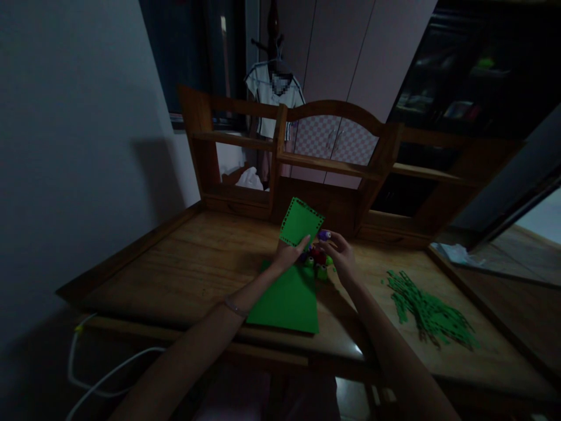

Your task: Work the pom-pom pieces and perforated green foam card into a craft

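My left hand [288, 254] pinches a small green paper card [300, 222] with a punched dotted border and holds it upright above the desk. My right hand [338, 250] is closed round a small purple craft punch [324, 235] right beside the card's lower right edge. Below both hands sit a few more small punches [319, 263], red and green, on the wooden desk [197, 263]. A larger green paper sheet [287, 301] lies flat under my left wrist, reaching to the desk's front edge.
A pile of thin green paper strips [427, 310] lies on the desk's right side. A wooden shelf unit [324, 158] stands along the back. A white cable [105, 374] hangs off the front left. Clothing hangs on a stand [274, 88] behind.
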A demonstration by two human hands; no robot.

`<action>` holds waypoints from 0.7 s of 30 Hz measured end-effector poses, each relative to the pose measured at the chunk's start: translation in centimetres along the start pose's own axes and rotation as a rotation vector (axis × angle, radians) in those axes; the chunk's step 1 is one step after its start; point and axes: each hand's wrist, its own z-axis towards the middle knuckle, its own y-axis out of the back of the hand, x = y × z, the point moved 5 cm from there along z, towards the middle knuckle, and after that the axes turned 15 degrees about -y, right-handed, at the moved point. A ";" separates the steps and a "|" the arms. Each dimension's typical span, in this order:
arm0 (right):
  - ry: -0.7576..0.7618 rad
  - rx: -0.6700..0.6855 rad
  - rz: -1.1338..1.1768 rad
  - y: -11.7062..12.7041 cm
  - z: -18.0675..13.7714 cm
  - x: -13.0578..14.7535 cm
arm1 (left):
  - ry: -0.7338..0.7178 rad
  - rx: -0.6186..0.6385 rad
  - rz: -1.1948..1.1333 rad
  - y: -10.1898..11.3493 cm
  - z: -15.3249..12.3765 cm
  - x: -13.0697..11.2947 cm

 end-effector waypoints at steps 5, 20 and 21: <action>0.085 -0.043 -0.066 -0.1 -0.1 0.4 | -0.030 0.051 0.020 -0.2 -0.1 -0.8; 0.073 -0.085 -0.062 0.1 -0.1 -0.2 | -0.050 0.086 0.047 -0.4 -0.1 -0.8; 0.071 -0.084 -0.065 0.1 -0.1 -0.2 | -0.043 0.078 0.045 -0.4 -0.1 -0.8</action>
